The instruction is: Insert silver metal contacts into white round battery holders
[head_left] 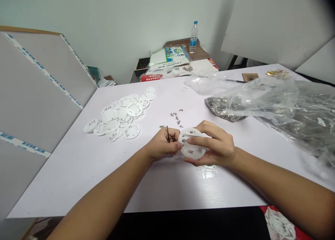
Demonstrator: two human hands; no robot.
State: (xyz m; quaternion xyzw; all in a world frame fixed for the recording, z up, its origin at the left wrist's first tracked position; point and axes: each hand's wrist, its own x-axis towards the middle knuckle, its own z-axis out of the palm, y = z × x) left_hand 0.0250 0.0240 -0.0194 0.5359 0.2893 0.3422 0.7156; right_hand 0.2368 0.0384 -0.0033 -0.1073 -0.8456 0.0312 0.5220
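Note:
My right hand (218,145) grips a round white plastic disc (192,145) with small metal contacts in its slots, held just above the white table (78,170). My left hand (163,144) is closed in a pinch at the disc's left edge. A thin dark tool (168,132) sticks up from its fingers. A few loose small metal clips (177,116) lie on the table just beyond my hands.
A heap of several white discs (121,116) lies at the left centre. A clear plastic bag of metal parts (261,100) spreads over the right side. Grey boards (39,93) lean at the left. A water bottle (193,37) and packages stand behind the table.

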